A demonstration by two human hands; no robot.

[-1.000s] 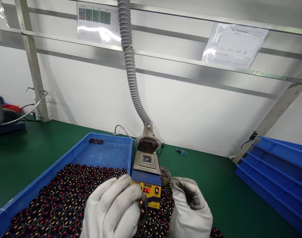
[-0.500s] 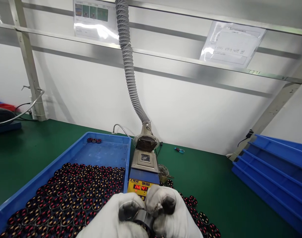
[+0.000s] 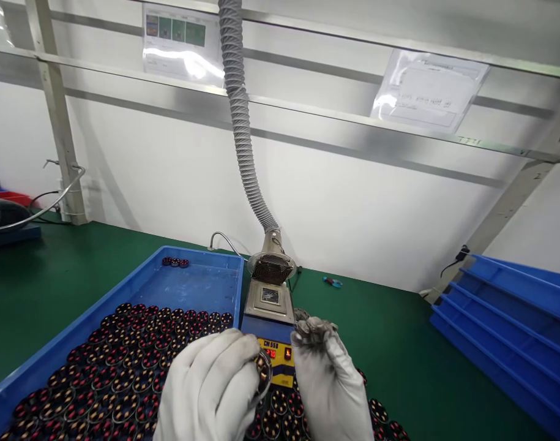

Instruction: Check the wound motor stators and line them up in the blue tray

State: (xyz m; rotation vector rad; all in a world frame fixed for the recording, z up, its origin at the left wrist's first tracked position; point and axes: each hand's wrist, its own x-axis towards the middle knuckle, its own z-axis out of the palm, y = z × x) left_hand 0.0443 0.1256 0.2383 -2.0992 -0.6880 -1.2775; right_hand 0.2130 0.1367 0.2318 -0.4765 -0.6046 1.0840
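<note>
Green benchtop (image 3: 385,324) runs up to a white wall (image 3: 353,208). From my distant seat I see a small round black part (image 3: 264,371) with gold-coloured segments, held in front of a blue-and-yellow box unit (image 3: 280,369) by the white-gloved left hand (image 3: 210,383), fingers curled against it. The white-gloved right hand (image 3: 325,364) bunches its fingertips; I cannot tell whether they hold anything.

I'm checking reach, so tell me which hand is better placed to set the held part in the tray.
Likely the left hand: it holds the part and is nearer the tray. The right hand is farther off, near the right edge of the machine; whether it holds anything is unclear.
</note>
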